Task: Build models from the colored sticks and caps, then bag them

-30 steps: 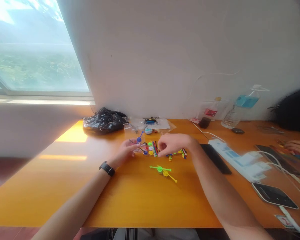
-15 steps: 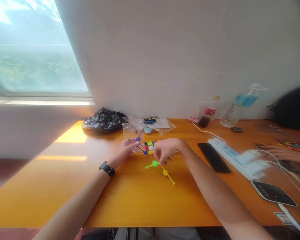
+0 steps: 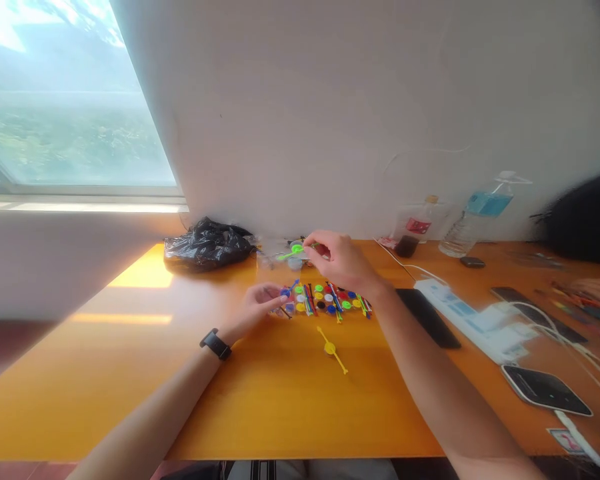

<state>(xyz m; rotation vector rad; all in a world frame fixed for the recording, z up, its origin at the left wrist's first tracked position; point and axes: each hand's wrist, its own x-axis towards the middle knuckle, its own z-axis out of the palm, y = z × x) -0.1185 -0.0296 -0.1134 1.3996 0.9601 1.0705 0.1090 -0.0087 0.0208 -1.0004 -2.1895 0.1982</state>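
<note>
My right hand [image 3: 333, 257] is raised above the back of the table, its fingertips pinching a green arrow spinner [image 3: 297, 249] with a round centre. Between the thumb and fingers of my left hand [image 3: 261, 301] is a blue arrow spinner [image 3: 286, 293], at the left end of a row of colourful spinner pieces [image 3: 330, 300]. Red, white, black, green, yellow and blue discs and arrows fill that row. Nearer to me, a yellow arrow spinner [image 3: 330, 348] lies alone on the wooden table [image 3: 260, 393]. Clear plastic bag material [image 3: 273, 267] shows just behind my left hand.
A black plastic bag [image 3: 207, 245] sits at the back left. To the right are a black phone [image 3: 427, 319], a white power strip [image 3: 463, 317] with cables, a cola bottle [image 3: 415, 230] and a water bottle [image 3: 475, 213]. Another person's hand [image 3: 597, 292] is blurred at far right.
My right hand has lifted the green spinner from near the yellow one up to the back, uncovering the row of pieces. My left hand has shifted slightly right and lower with the blue spinner.
</note>
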